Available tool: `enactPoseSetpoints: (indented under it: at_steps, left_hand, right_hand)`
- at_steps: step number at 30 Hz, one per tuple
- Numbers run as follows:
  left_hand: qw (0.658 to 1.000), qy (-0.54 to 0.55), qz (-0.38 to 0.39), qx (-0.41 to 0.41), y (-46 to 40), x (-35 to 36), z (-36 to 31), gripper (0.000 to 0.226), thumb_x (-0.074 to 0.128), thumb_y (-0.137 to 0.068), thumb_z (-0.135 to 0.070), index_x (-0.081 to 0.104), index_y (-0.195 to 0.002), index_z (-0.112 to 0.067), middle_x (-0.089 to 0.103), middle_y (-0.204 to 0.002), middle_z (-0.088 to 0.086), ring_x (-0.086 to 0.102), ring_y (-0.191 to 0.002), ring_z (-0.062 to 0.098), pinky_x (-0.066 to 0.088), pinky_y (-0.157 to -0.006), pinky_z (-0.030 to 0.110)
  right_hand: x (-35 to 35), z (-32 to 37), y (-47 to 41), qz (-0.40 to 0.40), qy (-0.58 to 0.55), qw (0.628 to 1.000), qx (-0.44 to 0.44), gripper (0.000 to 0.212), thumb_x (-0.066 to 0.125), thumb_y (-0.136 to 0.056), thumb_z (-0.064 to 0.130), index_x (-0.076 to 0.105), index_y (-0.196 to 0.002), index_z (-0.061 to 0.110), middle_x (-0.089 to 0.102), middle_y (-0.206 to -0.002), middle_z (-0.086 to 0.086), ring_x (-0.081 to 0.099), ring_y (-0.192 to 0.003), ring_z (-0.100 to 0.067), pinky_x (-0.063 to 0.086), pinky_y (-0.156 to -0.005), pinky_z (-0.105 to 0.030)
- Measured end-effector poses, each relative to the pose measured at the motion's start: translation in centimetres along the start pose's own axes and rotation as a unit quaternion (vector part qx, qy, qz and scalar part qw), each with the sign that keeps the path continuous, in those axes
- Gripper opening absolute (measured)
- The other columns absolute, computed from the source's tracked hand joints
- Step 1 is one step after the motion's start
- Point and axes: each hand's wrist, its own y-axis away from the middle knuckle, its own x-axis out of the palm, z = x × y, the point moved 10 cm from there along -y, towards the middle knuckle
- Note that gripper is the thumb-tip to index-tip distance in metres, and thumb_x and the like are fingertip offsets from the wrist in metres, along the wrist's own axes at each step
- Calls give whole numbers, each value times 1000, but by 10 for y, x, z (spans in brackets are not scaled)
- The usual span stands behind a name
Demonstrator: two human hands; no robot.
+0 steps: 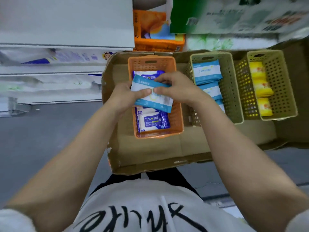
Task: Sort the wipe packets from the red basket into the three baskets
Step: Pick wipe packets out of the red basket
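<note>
I am holding light-blue packets [153,96] in my left hand [123,97] and right hand [177,89] above the orange basket [177,121]; all three baskets are already filling, so sorting seems well underway.

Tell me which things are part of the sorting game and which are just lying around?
Part of the job: light blue packet in both hands (left, right); orange basket; middle basket; right basket.

Lying about: cardboard tray; orange box; shelf packs.
</note>
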Motion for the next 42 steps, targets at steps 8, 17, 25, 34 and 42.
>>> enactPoseSetpoints:
  at_steps: [8, 17, 25, 34, 42]
  left_hand:
    - [999, 4, 18, 31, -4, 101, -13, 17, 62, -96, -10, 64, -113, -11, 70, -102, 13, 70, -90, 21, 59, -80, 31]
    - [995, -70, -77, -4, -25, 205, 23, 59, 68, -92, -22, 43, -146, -17, 58, -136, 8, 57, -121, 22, 48, -103, 42]
    - [992, 6, -122, -31, -36, 210, 43, 53, 64, -94, -12, 48, -142, -28, 57, -130, 5, 59, -109, 17, 58, -85, 37]
    - [991, 13, -124, -42, -37, 211, 49, 54, 62, -96, -15, 46, -144, -33, 53, -131, 6, 56, -115, 20, 57, -86, 36]
    - [990, 0, -137, -34, -38, 211, 47, 53, 60, -96, -12, 47, -144, -30, 51, -138, 4, 55, -110, 16, 57, -88, 36]
  right_hand:
    - [-153, -110, 50, -218, -74, 970, 73, 25, 78, -83, 16, 69, -106, 11, 67, -98, -4, 62, -78, -8, 51, -69, -17]
    - [-192, -188, 29, -117, 139, 978, 101, 41, 81, -81, 24, 69, -119, 14, 68, -117, -3, 63, -110, -18, 50, -98, -33]
    - [-159, -181, -13, -7, 220, 975, 14, 32, 75, -87, 25, 69, -116, 14, 67, -119, -2, 60, -112, -19, 44, -85, -25]
    - [-150, -189, -2, -120, 318, 940, -14, 41, 70, -88, 31, 60, -127, 21, 56, -125, -6, 42, -125, -26, 41, -92, -34]
    - [-142, -197, -6, -93, 311, 946, 2, 44, 72, -86, 26, 56, -126, 22, 48, -131, -6, 42, -125, -26, 38, -100, -33]
